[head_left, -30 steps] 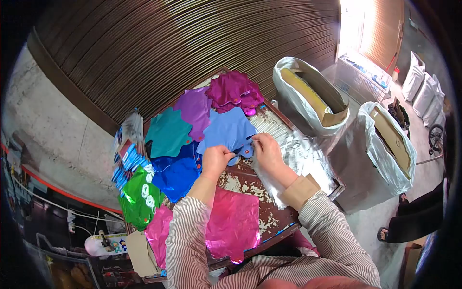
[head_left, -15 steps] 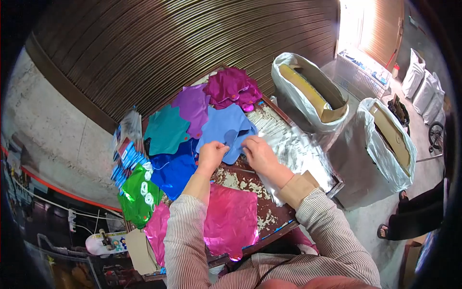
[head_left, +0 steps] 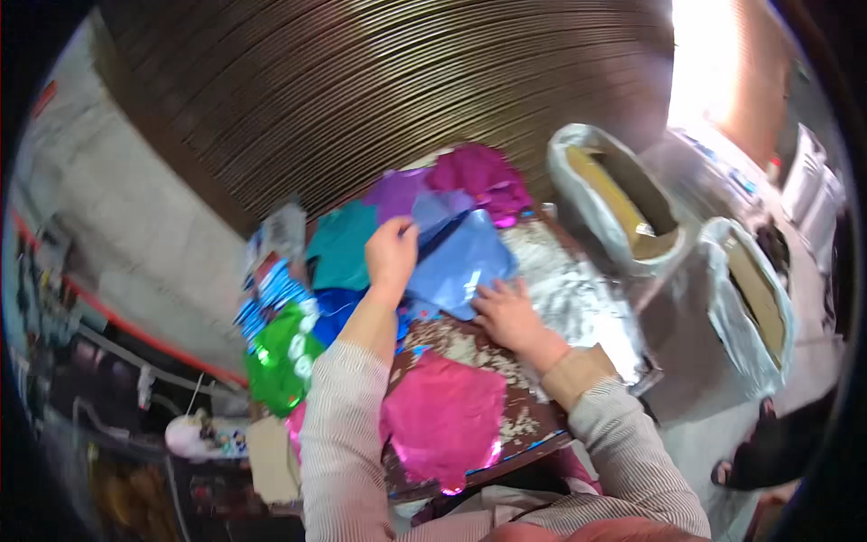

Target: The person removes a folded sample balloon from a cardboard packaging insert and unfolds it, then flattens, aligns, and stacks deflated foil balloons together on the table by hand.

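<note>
A flat light-blue foil balloon (head_left: pixel 465 262) lies near the middle of the table, partly folded, with a dark gap along its upper side. My left hand (head_left: pixel 391 257) is raised at its upper left, thumb and fingers pinched together on what looks like its edge. My right hand (head_left: pixel 512 316) rests at its lower right corner with the fingers spread. Around it lie a teal foil (head_left: pixel 341 246), a purple foil (head_left: pixel 395 191), a magenta stack (head_left: pixel 479 181) and a dark-blue foil (head_left: pixel 339 312). Closer to me is a pink foil balloon (head_left: pixel 447 415).
Silver foil sheets (head_left: pixel 587 312) cover the table's right side. Green foil (head_left: pixel 282 361) and blue-white packets (head_left: pixel 282 287) lie at the left edge. Two white sacks with cardboard, one farther (head_left: pixel 655 244) and one nearer (head_left: pixel 768 370), stand at the right. A shutter (head_left: pixel 361 99) rises behind; a person's dark-clothed leg (head_left: pixel 781 443) shows.
My left hand has lifted up and away from my right hand. The light-blue foil is spread wider, and my right hand has gone from pinched to spread fingers. The whole view has shifted.
</note>
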Demonstrator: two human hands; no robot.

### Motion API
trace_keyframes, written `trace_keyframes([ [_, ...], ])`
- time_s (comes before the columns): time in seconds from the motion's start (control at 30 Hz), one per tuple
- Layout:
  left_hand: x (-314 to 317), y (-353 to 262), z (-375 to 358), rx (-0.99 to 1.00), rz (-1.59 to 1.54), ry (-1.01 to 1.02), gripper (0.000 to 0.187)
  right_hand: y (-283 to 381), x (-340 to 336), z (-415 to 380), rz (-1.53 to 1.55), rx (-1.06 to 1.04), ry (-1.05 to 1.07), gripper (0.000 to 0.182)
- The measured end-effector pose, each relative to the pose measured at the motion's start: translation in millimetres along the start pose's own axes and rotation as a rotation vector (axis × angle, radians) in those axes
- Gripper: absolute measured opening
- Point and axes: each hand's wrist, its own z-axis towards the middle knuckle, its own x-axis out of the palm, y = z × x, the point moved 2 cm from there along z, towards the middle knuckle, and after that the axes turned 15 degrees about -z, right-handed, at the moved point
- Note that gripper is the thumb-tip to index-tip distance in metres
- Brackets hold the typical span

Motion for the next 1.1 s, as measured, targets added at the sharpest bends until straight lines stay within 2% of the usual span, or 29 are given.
trace_keyframes([
  [0.07,-22,-1,23,0.043,-0.063,-0.125,0.025,30,9,14,0.063,-0.053,-0.045,0.032],
  [0.1,-36,-1,35,0.111,-0.002,-0.145,0.024,25,13,12,0.061,-0.034,-0.071,0.032],
  [0.2,-63,-22,59,0.075,-0.085,-0.272,0.025,-6,12,-6,0.020,0.016,-0.111,0.031],
  [0.27,-100,-31,63,0.052,-0.039,-0.320,0.026,6,13,2,0.057,0.004,-0.092,0.031],
  [0.33,-112,-47,66,0.159,-0.146,-0.381,0.027,2,12,-2,0.066,0.037,-0.065,0.031],
  [0.4,-111,-63,68,0.154,-0.214,-0.392,0.025,-17,6,-11,0.044,0.055,-0.053,0.030],
  [0.5,-156,-74,57,0.127,-0.287,-0.455,0.021,1,8,0,0.084,0.027,-0.025,0.030],
  [0.57,-165,-93,42,0.269,-0.532,-0.422,0.015,-2,6,-5,0.067,0.034,-0.018,0.031],
  [0.6,-167,-112,30,0.258,-0.545,-0.417,0.015,-4,5,-5,0.053,0.031,-0.020,0.032],
  [0.67,-177,-140,-5,0.227,-0.387,-0.343,0.012,0,7,-2,0.048,0.010,-0.022,0.035],
  [0.73,-180,-137,-44,0.315,-0.247,-0.138,0.015,1,7,-4,0.046,0.010,-0.002,0.035],
  [0.77,-180,-127,-64,0.433,-0.201,-0.031,0.022,0,5,-3,0.034,0.002,0.001,0.035],
  [0.83,-171,-124,-106,0.649,-0.252,0.260,0.024,1,4,-1,0.011,-0.009,-0.003,0.035],
  [0.9,-163,-114,-158,0.579,-0.141,0.376,0.023,2,9,0,-0.002,-0.017,0.006,0.035],
  [0.93,-160,-101,-180,0.495,-0.233,0.441,0.023,0,11,0,-0.023,-0.020,0.009,0.036],
  [1.0,-156,-89,-221,0.453,-0.082,0.583,0.023,-1,12,0,-0.068,-0.028,0.014,0.036],
  [1.07,-150,-65,-259,0.275,-0.145,0.618,0.024,2,11,-1,-0.052,-0.029,0.000,0.036],
  [1.1,-146,-59,-274,0.275,-0.146,0.617,0.024,2,10,-2,-0.037,-0.026,-0.015,0.036],
])
